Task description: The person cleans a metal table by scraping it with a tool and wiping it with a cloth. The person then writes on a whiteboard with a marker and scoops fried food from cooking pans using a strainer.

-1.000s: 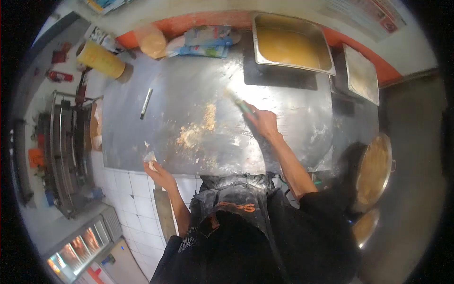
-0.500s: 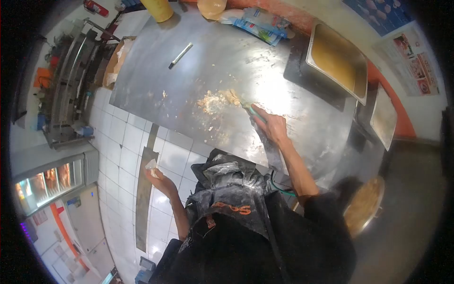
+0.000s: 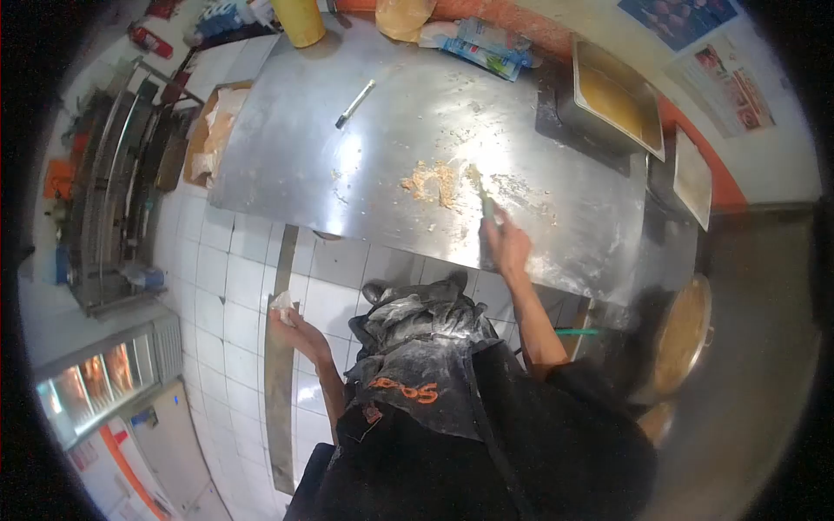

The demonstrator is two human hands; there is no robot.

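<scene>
My right hand (image 3: 510, 247) is closed around the green handle of a scraper (image 3: 487, 207), held against the steel table (image 3: 287, 156). Glare hides the exact shape of the tool's far end. Just left of its tip lie scattered tan crumbs (image 3: 426, 182), like bits of dough. Away from the table, over the tiled floor, my left hand (image 3: 301, 334) pinches a crumpled white piece of paper or cloth (image 3: 282, 304).
A marker (image 3: 355, 104) lies on the table, left of the crumbs. Along the back stand a yellow container (image 3: 300, 22) and blue packets (image 3: 486, 48). To the right is a deep metal pan (image 3: 618, 95) with yellowish contents. A cardboard box (image 3: 198, 152) is at the left.
My right hand and the scraper have moved to the right and slightly toward me. The crumbs beside the tip are now in a curved, more gathered patch. My left hand still holds the white piece.
</scene>
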